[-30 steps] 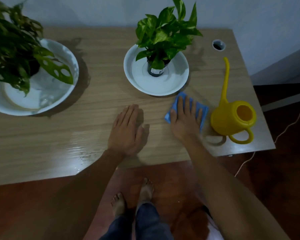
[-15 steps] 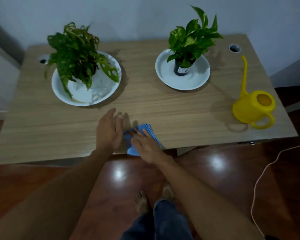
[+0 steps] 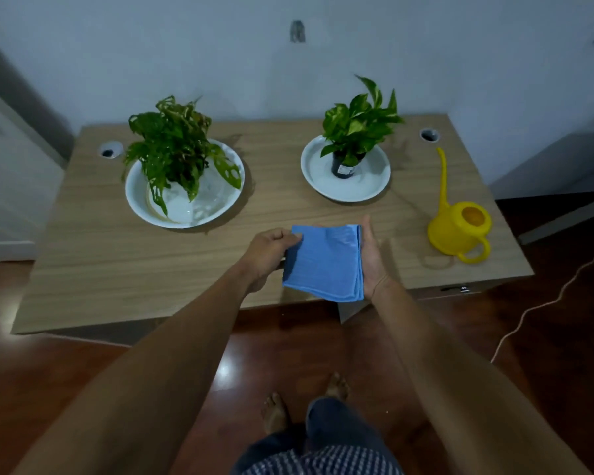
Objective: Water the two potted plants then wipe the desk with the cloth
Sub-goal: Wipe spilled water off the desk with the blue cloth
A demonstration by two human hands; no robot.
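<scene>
A folded blue cloth (image 3: 324, 260) is held up above the front part of the wooden desk (image 3: 117, 265). My left hand (image 3: 270, 250) pinches its left edge. My right hand (image 3: 372, 262) supports its right side, palm turned inward. Two potted plants stand at the back of the desk: a bushy dark-green one (image 3: 174, 145) in a large white dish (image 3: 216, 204) on the left, and a smaller light-green one (image 3: 357, 121) in a black pot on a white dish (image 3: 367, 190) to the right. A yellow watering can (image 3: 458, 224) sits at the desk's right end.
Two round cable holes (image 3: 109, 150) (image 3: 428, 134) are set in the desk's back corners. A pale cord (image 3: 542, 303) trails over the dark wooden floor to the right. A white cabinet (image 3: 11, 186) stands left of the desk. My bare feet (image 3: 275, 411) are below.
The cloth was pressed flat on the desk under my right hand and slid left to the front edge; now both hands hold it lifted off the surface. The view has pulled back.
</scene>
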